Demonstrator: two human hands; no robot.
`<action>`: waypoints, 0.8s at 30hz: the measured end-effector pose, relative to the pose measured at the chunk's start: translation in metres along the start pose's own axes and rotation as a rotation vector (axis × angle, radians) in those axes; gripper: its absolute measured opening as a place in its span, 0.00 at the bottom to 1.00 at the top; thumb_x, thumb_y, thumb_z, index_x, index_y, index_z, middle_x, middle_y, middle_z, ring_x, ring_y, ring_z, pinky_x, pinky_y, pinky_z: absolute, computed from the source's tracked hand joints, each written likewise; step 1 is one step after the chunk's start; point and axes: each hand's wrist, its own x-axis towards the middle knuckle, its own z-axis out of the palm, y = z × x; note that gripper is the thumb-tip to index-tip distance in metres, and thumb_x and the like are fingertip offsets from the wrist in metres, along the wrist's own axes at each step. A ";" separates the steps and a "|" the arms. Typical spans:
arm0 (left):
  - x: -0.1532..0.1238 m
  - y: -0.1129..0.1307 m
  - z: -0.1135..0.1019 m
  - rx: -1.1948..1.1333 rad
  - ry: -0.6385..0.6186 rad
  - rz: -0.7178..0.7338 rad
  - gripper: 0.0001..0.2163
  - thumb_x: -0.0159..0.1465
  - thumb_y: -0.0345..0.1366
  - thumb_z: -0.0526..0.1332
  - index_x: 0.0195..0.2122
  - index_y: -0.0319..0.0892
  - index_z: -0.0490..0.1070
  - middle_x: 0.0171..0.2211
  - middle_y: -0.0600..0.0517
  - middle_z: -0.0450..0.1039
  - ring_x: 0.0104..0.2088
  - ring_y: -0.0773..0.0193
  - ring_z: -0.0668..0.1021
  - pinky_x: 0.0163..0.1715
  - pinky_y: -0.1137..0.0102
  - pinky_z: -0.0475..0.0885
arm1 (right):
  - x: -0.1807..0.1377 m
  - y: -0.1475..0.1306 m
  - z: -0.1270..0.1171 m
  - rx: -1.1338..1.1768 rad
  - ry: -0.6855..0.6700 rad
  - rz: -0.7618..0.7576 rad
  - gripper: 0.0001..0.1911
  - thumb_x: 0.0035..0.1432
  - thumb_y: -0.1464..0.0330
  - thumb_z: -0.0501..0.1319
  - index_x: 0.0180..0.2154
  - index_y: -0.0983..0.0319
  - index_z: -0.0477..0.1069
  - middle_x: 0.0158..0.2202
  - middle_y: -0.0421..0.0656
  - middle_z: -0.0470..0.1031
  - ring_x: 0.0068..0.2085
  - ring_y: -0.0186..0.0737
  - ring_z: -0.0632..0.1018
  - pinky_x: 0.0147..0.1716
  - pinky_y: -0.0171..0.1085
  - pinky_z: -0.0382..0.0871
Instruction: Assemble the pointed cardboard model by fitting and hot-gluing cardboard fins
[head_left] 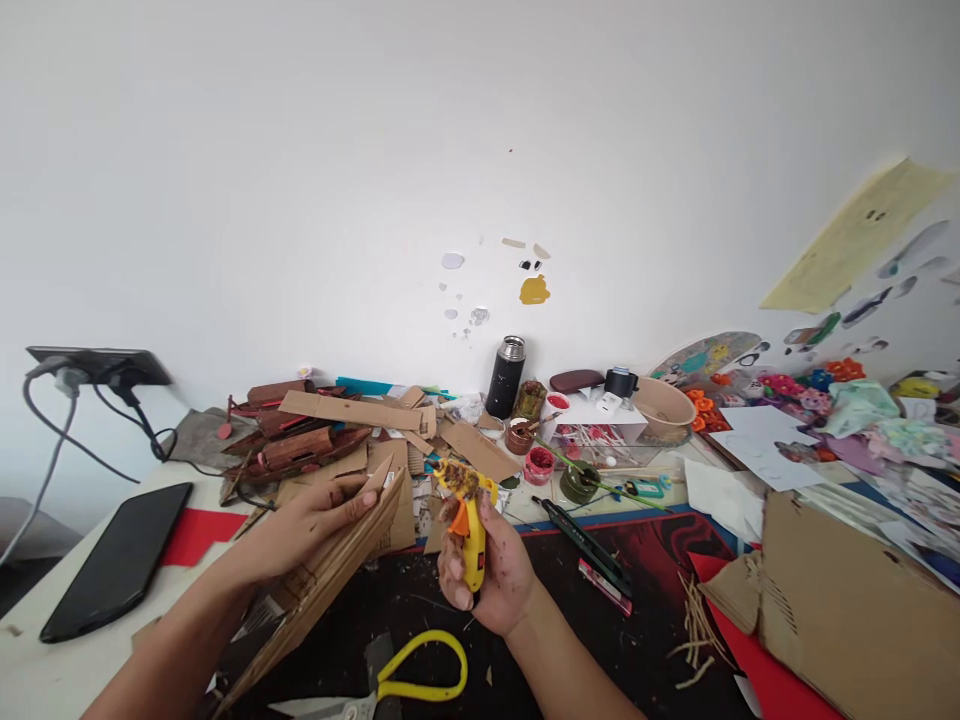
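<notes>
My right hand (495, 565) is wrapped round a yellow hot glue gun (474, 540) with an orange trigger, its stained nozzle pointing up and to the left. My left hand (319, 525) grips a long folded piece of cardboard (337, 585) by its upper end, thumb on top; the piece slants down toward me. A small gap separates the glue gun's tip from the cardboard's upper end. Below both hands, scissors with a yellow handle (427, 692) lie on the dark mat (540, 640). Some of my left fingers are hidden behind the cardboard.
Brown model boats (300, 452) and cardboard scraps fill the back left. A black flask (506, 380), red paint pot (539, 464) and green paint jar (579, 483) stand behind the mat. A black phone (116, 560) lies left; a big cardboard sheet (855, 610) lies right.
</notes>
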 end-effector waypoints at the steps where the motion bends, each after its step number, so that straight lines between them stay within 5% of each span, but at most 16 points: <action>1: -0.001 0.000 0.000 -0.009 -0.009 0.006 0.32 0.67 0.65 0.60 0.61 0.48 0.79 0.62 0.46 0.79 0.61 0.42 0.79 0.65 0.54 0.71 | 0.000 0.000 0.001 -0.007 0.003 -0.007 0.33 0.61 0.38 0.64 0.34 0.63 0.75 0.16 0.37 0.70 0.13 0.32 0.66 0.13 0.30 0.54; 8: -0.005 0.002 -0.003 -0.036 -0.043 0.035 0.30 0.70 0.62 0.60 0.66 0.50 0.76 0.64 0.49 0.78 0.62 0.43 0.77 0.64 0.56 0.72 | 0.003 -0.001 0.006 -0.127 0.138 -0.190 0.32 0.54 0.40 0.72 0.25 0.62 0.70 0.12 0.34 0.62 0.12 0.30 0.64 0.12 0.30 0.53; 15: -0.007 0.009 -0.003 0.027 -0.025 0.054 0.32 0.69 0.63 0.59 0.66 0.49 0.75 0.63 0.49 0.78 0.60 0.42 0.79 0.63 0.55 0.73 | 0.003 -0.013 0.005 -0.362 0.322 -0.298 0.40 0.56 0.37 0.67 0.14 0.60 0.60 0.11 0.36 0.59 0.11 0.27 0.62 0.13 0.30 0.51; 24: -0.015 0.035 0.001 0.123 -0.052 0.090 0.28 0.71 0.61 0.56 0.60 0.46 0.79 0.56 0.47 0.82 0.54 0.43 0.81 0.57 0.59 0.74 | 0.001 -0.005 0.007 -0.604 0.364 -0.313 0.39 0.53 0.33 0.66 0.16 0.59 0.60 0.10 0.33 0.55 0.11 0.30 0.64 0.13 0.30 0.54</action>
